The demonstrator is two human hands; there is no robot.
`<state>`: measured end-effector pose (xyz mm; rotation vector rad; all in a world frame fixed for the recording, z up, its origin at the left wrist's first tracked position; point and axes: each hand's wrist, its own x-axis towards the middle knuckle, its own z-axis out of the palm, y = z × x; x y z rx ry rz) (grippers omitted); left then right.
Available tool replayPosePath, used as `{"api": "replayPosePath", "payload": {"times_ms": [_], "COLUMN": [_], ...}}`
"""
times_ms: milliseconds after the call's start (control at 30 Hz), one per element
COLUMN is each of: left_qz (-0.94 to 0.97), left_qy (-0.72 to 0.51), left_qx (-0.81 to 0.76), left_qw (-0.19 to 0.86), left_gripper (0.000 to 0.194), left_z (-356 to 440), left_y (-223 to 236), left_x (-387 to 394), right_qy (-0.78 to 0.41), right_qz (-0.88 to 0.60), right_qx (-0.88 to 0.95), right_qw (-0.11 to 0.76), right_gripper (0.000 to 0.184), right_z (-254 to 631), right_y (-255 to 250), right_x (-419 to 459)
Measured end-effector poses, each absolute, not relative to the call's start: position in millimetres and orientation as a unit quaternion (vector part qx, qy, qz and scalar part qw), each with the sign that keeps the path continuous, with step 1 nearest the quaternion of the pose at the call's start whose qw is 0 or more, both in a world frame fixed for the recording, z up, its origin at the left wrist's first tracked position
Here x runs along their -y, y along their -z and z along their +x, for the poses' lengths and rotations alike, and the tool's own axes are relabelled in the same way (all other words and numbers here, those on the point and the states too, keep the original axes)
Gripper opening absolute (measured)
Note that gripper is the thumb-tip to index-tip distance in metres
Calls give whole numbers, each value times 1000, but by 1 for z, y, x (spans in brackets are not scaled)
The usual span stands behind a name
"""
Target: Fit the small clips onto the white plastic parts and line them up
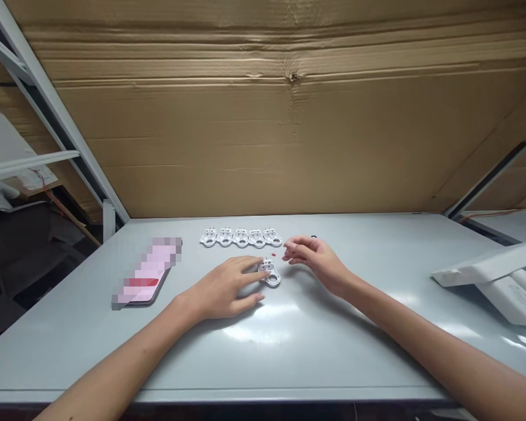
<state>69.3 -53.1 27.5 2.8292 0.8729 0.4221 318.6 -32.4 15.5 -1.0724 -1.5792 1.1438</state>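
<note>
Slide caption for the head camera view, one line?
Left hand touches a white plastic part below five similar parts; right hand is near a tiny red piece.

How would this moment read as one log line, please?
left hand: touching white plastic part | right hand: near red speck | behind: five white parts

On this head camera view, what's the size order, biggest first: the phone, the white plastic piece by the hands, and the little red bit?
Largest to smallest: the phone, the white plastic piece, the red bit.
</note>
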Motion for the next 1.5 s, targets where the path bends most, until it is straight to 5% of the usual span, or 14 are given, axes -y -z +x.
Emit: {"api": "replayPosePath", "payload": {"times_ms": [100, 200, 400, 667, 900, 1067, 1267, 1500], "left_qz": [947, 949, 949, 948, 950, 950, 949, 949], "left_qy": [-143, -141, -133, -139, -148, -144, -142, -146], "left_qx": [-280, -274, -279, -279, -270, -274, -274, -274], "left_qw": [70, 66, 61, 60, 55, 53, 58, 62], "left_gripper": [37, 34, 33, 32, 32, 31, 32, 33], "left_z": [70, 70, 70, 70, 70, 70, 70, 70], "left_y": [-27, -28, -31, -31, -29, -30, -30, -30], "left_x": [53, 53, 54, 54, 52, 53, 53, 54], "right_qy": [-211, -82, -35, -45, -42, -177, -635, -737], "right_qz": [-439, -383, -377, -473, -528, -501, -459, -408], "right_qx": [777, 863, 897, 846, 810, 774, 442, 207], "right_qw": [400, 320, 227, 240, 251, 345, 437, 496], "right_gripper": [21, 32, 38, 22, 28, 24, 22, 25], "right_z": [322, 321, 318, 322, 322, 324, 329, 323], "right_y": [-8, 1, 3, -1, 2, 1, -14, -27], "right_x": [30, 25, 22, 22, 20, 18, 21, 23]}}
